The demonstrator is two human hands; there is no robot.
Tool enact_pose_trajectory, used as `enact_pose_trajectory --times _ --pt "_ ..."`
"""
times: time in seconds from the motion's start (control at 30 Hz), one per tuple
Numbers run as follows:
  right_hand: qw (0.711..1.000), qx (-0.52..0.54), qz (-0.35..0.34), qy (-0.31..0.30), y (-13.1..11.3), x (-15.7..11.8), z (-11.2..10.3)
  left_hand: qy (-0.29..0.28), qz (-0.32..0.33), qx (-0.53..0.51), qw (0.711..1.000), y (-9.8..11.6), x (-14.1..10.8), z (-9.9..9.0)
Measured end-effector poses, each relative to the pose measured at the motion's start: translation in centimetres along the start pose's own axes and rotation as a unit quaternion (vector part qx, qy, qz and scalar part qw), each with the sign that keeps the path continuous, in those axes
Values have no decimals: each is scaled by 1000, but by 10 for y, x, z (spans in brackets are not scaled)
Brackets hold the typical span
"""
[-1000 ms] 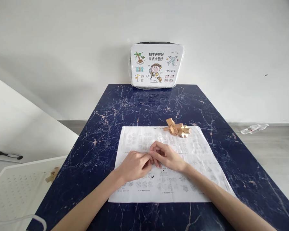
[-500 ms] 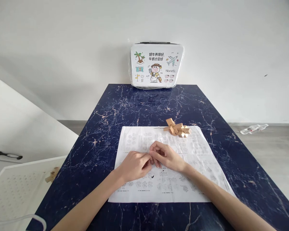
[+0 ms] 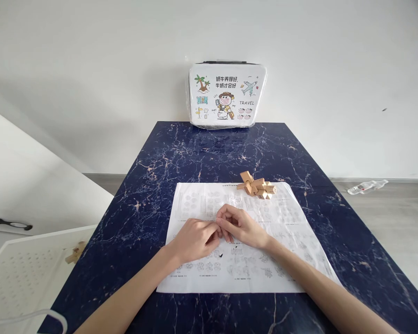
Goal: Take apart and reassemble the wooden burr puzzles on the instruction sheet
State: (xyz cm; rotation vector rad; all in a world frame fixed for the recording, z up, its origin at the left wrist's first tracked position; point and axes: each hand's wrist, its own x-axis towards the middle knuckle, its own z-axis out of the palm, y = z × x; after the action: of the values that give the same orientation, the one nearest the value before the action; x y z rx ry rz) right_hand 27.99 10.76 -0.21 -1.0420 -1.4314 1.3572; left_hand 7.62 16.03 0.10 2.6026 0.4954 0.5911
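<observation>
My left hand [image 3: 197,239] and my right hand [image 3: 242,227] rest together on a printed white sheet [image 3: 292,241], fingertips touching. The fingers of both hands are curled. Whether anything small is between the fingertips cannot be made out. Beyond my right hand, interlocked light wooden pieces [image 3: 257,186] lie across the sheet's far edge. Rows of small drawings and lines of text cover the paper, and two small dark marks show just below my fingers.
The dark blue marbled table [image 3: 216,157] holds a white case [image 3: 227,95] with cartoon prints at its far end, against the wall. At left stands a white perforated basket [image 3: 28,273] with wooden pieces [image 3: 75,253]. A clear plastic item [image 3: 367,186] lies on the floor at right.
</observation>
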Motion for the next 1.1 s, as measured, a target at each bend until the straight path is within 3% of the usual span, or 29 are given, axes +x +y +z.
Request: enact_pose_trajectory --times 0.53,0.73,0.93,1.1 --pt "1000 5 10 0 1 0 -1 0 2 3 1000 -1 0 1" --pt "996 88 19 -8 0 1 -8 2 2 5 1000 1 1 -1" --pt "944 324 23 57 -2 3 -22 -1 4 -4 1000 2 2 -2" --pt "906 409 -4 108 5 3 -36 3 11 -4 1000 1 2 -1"
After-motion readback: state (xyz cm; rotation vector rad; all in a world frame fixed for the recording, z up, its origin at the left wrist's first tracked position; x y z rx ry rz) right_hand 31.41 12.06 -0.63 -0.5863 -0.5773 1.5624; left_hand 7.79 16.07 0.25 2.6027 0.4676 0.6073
